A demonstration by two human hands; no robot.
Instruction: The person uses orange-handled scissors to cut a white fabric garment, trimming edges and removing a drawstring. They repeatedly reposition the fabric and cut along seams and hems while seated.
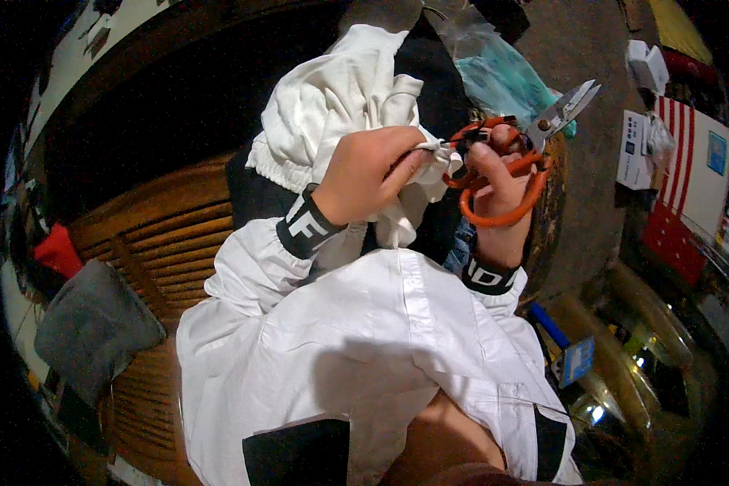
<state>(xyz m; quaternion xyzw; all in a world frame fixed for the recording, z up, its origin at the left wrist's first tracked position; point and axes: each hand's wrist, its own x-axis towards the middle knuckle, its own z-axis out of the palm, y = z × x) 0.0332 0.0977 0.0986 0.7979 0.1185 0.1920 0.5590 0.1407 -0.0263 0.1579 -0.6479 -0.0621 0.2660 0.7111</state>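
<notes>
A white gathered cloth garment (332, 97) with an elastic-looking edge lies over my dark-clad lap. My left hand (373, 174) is closed on a bunched bit of it, thumb and fingers pinched together. Orange-handled scissors (552, 120) are in my right hand (502, 182), whose fingers curl through and around the handles. Their blades point away to the far right, slightly apart and clear of the cloth. Between the two hands, a small dark item (471, 134) shows at the right fingertips, too small to make out. Part of the cloth hangs below my left hand.
On the left is a slatted wooden bench (162, 251) with a grey cushion (97, 320) and a red item (57, 249). A teal plastic bag (506, 77) lies beyond the scissors. At right are a white box (636, 150) and a red-striped carton (697, 166).
</notes>
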